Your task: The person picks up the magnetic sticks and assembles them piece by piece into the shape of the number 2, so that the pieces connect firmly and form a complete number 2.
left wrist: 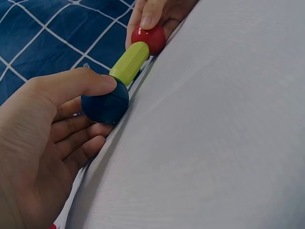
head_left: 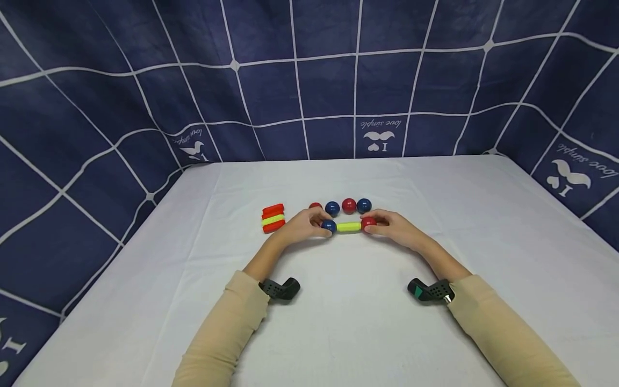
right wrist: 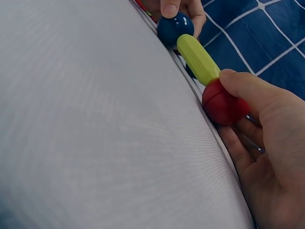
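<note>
A yellow-green rod [head_left: 348, 227] lies crosswise between a blue ball [head_left: 329, 226] and a red ball [head_left: 368, 223], touching both. My left hand [head_left: 303, 226] holds the blue ball, thumb on the near side and fingers behind it. On the other end, the red ball is gripped by my right hand [head_left: 394, 228] between thumb and fingers. In the left wrist view, the thumb presses the blue ball [left wrist: 106, 104] beside the rod [left wrist: 129, 64]. The right wrist view shows the red ball [right wrist: 224, 102] under the right thumb. Whether the rod is fixed into the balls, I cannot tell.
Behind the hands stands a row of several loose balls, alternating red [head_left: 349, 205] and blue [head_left: 364, 205]. Left of the left hand lie two red rods [head_left: 273, 209] with a yellow-green rod [head_left: 273, 220] between them. A white cloth [head_left: 348, 317] covers the table; a blue checked curtain [head_left: 324, 86] hangs behind.
</note>
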`<state>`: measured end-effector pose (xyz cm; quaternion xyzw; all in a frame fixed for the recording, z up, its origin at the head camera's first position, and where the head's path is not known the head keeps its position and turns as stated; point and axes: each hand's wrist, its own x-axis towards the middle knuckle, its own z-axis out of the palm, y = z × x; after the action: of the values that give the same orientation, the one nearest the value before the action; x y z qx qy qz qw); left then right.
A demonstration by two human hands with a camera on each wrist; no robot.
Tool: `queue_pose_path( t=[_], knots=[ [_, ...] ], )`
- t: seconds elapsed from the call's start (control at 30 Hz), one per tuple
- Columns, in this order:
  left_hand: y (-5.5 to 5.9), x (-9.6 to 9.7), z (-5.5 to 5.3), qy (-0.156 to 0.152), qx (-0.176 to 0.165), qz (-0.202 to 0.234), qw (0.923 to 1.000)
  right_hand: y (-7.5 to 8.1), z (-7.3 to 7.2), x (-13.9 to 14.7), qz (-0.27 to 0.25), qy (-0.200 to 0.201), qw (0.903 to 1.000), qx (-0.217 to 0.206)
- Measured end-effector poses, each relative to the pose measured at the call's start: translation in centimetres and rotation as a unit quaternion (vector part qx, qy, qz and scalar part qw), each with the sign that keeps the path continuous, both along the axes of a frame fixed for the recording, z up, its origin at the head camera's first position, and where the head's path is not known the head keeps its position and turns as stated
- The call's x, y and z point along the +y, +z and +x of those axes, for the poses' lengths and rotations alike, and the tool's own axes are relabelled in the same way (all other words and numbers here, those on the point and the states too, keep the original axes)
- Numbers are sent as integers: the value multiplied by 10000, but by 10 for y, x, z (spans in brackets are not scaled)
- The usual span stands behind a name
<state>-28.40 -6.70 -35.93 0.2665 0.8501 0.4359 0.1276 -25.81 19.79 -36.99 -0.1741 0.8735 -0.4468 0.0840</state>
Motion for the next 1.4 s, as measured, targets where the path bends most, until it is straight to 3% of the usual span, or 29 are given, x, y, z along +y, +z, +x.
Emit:
queue_pose_path(
  t=[0.5, 0.77, 0.83, 1.0, 1.07, 1.13, 1.27, 1.4],
  knots=[
    [0, -1, -1, -13, -155, 81, 9998, 4, -1, 11, -51, 168, 9998, -34],
    [2, -3, 0, 21, -247, 121, 9996, 0, 0, 9, -253, 198, 9993, 200],
    [8, -3, 5, 1, -329, 101, 9994, -1, 0, 8, -264, 200, 9991, 248],
    [8, -3, 5, -2, -332, 30, 9994, -1, 0, 6, -269, 233, 9987, 355],
    [1, -4, -1, 9, -294, 16, 9996, 0, 0, 5, -230, 245, 9985, 424],
    [2, -4, -1, -10, -300, -58, 9995, 1, 1, 4, -197, 254, 9982, 503],
    [11, -7, 0, -228, -277, -271, 9990, 1, 0, 3, -164, 221, 9984, 485],
    [27, -18, 0, -355, -169, -222, 9990, 1, -1, 4, -142, 207, 9992, 312]
  ],
)
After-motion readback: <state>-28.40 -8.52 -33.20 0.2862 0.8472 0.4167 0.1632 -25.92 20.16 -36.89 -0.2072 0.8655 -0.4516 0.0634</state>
